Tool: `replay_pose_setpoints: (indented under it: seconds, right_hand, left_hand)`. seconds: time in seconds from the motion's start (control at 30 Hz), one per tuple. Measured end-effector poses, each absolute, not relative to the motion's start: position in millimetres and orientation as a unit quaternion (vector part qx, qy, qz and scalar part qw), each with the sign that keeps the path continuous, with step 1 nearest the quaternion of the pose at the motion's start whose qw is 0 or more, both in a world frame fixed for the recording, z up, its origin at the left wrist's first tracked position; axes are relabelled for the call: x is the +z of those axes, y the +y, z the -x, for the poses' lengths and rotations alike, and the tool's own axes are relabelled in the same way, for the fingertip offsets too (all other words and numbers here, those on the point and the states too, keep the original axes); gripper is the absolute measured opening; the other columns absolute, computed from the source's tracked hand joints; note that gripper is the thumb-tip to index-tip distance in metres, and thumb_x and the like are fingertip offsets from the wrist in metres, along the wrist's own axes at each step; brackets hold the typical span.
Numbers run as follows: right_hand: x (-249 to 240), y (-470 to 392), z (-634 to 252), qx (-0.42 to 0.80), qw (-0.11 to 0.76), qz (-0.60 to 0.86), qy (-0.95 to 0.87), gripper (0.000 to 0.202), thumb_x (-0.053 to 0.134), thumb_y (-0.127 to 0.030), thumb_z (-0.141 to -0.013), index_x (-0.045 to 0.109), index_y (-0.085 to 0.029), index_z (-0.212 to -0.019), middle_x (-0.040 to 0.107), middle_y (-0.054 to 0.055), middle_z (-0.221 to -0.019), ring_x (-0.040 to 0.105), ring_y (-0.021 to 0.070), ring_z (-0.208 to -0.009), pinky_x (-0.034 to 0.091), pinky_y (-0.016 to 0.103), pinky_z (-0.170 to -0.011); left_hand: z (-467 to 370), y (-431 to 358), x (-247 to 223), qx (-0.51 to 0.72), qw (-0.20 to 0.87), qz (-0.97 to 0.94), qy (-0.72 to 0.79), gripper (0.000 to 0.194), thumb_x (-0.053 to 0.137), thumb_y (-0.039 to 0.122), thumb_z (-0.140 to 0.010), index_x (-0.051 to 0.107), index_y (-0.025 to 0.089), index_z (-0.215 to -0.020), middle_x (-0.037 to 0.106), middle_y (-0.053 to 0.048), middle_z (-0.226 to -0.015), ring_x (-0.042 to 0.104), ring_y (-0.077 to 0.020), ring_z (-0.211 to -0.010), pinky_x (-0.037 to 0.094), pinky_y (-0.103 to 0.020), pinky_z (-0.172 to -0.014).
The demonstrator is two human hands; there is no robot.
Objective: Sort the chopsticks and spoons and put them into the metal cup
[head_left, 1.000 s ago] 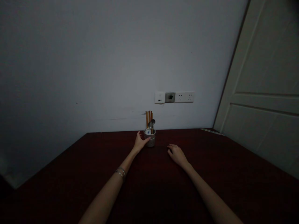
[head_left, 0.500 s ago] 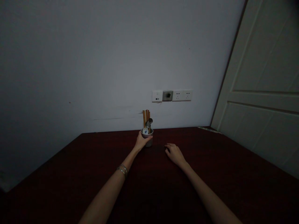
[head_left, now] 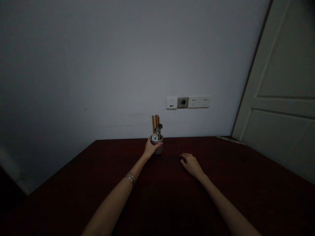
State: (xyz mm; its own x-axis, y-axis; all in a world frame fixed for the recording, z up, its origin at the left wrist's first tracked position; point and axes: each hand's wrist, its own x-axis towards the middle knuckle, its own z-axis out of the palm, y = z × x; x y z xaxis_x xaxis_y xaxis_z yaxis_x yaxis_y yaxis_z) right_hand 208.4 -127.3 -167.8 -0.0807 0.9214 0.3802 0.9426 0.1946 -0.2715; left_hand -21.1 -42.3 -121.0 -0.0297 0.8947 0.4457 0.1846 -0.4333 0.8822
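My left hand [head_left: 150,148] is wrapped round a pale cup [head_left: 159,149] near the back of the dark red table [head_left: 137,196], with the thumb across its front. Upright in the cup stand several wooden chopsticks [head_left: 155,124]. Metal spoons [head_left: 157,130] lean beside them, along with a white ceramic piece with a blue mark [head_left: 155,137], perhaps a spoon end. To the right of the cup, my right hand [head_left: 192,163] rests palm down on the tabletop, holding nothing, its fingers loosely bent and a little apart.
Behind the table rises a pale wall [head_left: 128,65] with a row of sockets and a switch [head_left: 183,102]. A panelled white door [head_left: 278,101] stands at the right. A thin light strip [head_left: 230,140] lies along the table's back right edge.
The view has turned slightly left. Against the wall sockets, the cup and my left hand have shifted a little to the left. My right hand stays resting on the table.
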Motion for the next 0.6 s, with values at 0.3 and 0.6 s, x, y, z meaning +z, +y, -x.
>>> replay_pose_setpoints:
  seconds: [0.3, 0.6]
  right_hand:
    - [-175.5, -123.2, -213.2, -0.025, 0.249, 0.617, -0.746, 0.036, 0.041, -0.027, -0.080, 0.063, -0.015, -0.106, 0.059, 0.011, -0.115, 0.052, 0.0235, -0.107, 0.039, 0.035, -0.091]
    - [-193.5, -109.6, -222.9, -0.042, 0.240, 0.600, -0.762, 0.041, 0.037, -0.033, -0.080, 0.062, -0.014, -0.107, 0.058, 0.012, -0.116, 0.052, 0.0241, -0.109, 0.040, 0.036, -0.092]
  left_hand:
    - [131.4, -51.7, -98.7, 0.577, 0.256, -0.624, 0.461, 0.064, 0.077, 0.032, -0.053, 0.051, 0.013, -0.107, 0.060, -0.011, -0.104, 0.056, -0.0210, -0.097, 0.041, -0.033, -0.088]
    - [242.0, -82.5, -99.4, 0.568, 0.204, -0.603, 0.521, 0.062, 0.076, 0.035, -0.053, 0.052, 0.013, -0.105, 0.059, -0.013, -0.106, 0.055, -0.0232, -0.101, 0.040, -0.036, -0.089]
